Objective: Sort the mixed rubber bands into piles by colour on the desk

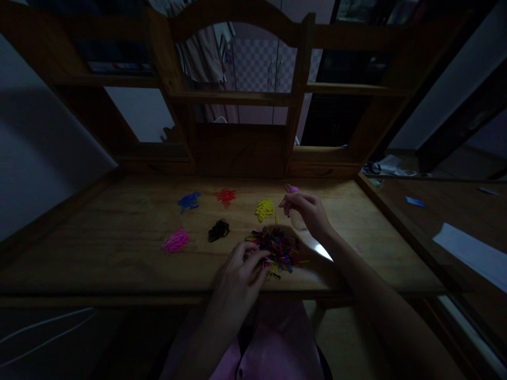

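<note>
A mixed heap of small coloured bands (279, 247) lies near the front of the wooden desk (119, 232). My left hand (240, 277) rests at the heap's left edge, fingers curled into it in a pinch. My right hand (307, 211) is raised just right of the yellow pile (264, 209), fingertips pinched together; what they hold is too small to name. Sorted piles lie behind: blue (189, 201), red (225, 197), pink (176, 240), black (218, 230).
A wooden hutch with shelves (237, 132) rises at the desk's back. A small pink object (292, 188) sits behind my right hand. Papers (469, 253) lie on the surface to the right. The room is dim.
</note>
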The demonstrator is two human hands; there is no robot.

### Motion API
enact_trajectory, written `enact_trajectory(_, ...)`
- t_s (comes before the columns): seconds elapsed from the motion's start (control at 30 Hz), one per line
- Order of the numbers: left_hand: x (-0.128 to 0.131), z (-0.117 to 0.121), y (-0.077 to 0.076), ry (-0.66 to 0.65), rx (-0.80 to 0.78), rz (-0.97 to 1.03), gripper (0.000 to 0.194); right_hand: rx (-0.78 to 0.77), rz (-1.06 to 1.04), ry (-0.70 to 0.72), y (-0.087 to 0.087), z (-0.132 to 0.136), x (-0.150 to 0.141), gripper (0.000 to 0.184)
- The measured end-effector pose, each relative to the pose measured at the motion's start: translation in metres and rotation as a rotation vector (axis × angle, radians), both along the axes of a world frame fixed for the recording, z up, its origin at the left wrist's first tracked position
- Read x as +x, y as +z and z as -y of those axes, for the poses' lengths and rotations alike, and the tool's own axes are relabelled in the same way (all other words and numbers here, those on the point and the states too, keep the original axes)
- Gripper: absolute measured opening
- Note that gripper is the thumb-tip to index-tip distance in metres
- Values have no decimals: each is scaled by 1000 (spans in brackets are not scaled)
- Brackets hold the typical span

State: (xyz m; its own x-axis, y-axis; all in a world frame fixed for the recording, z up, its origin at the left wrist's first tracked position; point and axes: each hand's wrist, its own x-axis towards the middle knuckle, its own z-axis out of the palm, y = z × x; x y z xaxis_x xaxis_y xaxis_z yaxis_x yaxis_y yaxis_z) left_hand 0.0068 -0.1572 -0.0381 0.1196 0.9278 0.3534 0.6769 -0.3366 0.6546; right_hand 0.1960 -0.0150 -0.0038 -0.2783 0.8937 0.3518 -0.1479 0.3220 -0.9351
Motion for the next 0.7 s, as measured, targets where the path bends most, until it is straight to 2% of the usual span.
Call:
enact_trajectory(0.13,6,-4,-4,36,-19,-111,19,-6,9,-22,1,0,1,26)
enact_trajectory(0.33,4,-10,2,3,21,-273,16,2,-8,-10,0,1,-1,26)
enact_trajectory(0.53,2,-13,-1,14,53,-249,10,-4,-17,-19,2,1,-1,28)
enact_trajectory(0.7,-1,-13,0,6,34,-141,3,-6,-21,-1,2,1,-1,28)
